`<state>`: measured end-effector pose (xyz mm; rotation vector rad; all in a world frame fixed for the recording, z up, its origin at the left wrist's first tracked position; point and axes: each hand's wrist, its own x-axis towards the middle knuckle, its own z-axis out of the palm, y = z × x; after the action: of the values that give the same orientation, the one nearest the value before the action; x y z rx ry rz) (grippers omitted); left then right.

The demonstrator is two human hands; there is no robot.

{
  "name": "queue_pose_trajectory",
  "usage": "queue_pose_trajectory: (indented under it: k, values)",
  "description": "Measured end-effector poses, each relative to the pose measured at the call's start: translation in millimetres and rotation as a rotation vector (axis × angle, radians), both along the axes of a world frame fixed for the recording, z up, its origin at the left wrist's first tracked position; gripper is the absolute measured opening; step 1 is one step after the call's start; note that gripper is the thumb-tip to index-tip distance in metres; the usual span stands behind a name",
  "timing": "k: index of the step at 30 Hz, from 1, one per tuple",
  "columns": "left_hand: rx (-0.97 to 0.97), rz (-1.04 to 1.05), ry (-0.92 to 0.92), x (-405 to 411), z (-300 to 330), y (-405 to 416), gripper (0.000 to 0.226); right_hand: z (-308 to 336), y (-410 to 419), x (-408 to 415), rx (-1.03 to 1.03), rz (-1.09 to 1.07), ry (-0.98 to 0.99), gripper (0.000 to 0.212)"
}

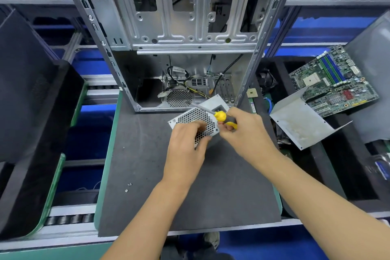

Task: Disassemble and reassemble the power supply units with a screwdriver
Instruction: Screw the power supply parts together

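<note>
A silver power supply unit (pixel 191 118) with a honeycomb grille sits tilted on the dark mat just in front of the open computer case. My left hand (pixel 186 143) grips its near edge, fingers curled over the grille. My right hand (pixel 244 131) holds a screwdriver (pixel 221 116) with a yellow and black handle. Its metal shaft points up and left across the unit's top toward the case. Two small loose screws (pixel 128 187) lie on the mat to the lower left.
An open metal computer case (pixel 175 34) stands at the back of the dark mat (pixel 147 164). To the right lie a bent metal cover (pixel 299 122) and a green motherboard (pixel 333 82). Black foam trays (pixel 31 112) flank the left side.
</note>
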<state>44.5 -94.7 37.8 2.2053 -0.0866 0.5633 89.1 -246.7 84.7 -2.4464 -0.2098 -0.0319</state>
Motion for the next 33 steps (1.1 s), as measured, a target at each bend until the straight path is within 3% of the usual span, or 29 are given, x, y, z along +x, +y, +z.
queue_pose_trajectory:
  k: [4,14,19,24,29,33]
  values:
    - [0.001,0.010,0.001,3,-4,-3,0.027,4,1,3,-0.165,0.123,-0.013,0.011]
    - [0.047,0.130,0.031,10,-7,-14,0.014,23,8,11,-0.436,0.310,-0.083,0.030]
    - [0.053,0.101,0.007,13,-5,-15,0.016,21,4,12,-0.388,0.293,-0.061,0.027]
    - [0.091,0.062,-0.006,13,-2,-14,0.020,18,-2,10,-0.371,0.309,-0.096,0.007]
    - [0.078,0.043,-0.018,13,3,-14,0.025,11,-2,8,-0.238,0.281,-0.105,0.008]
    - [0.112,0.044,-0.028,14,2,-15,0.014,3,-6,9,-0.119,0.219,-0.079,0.015]
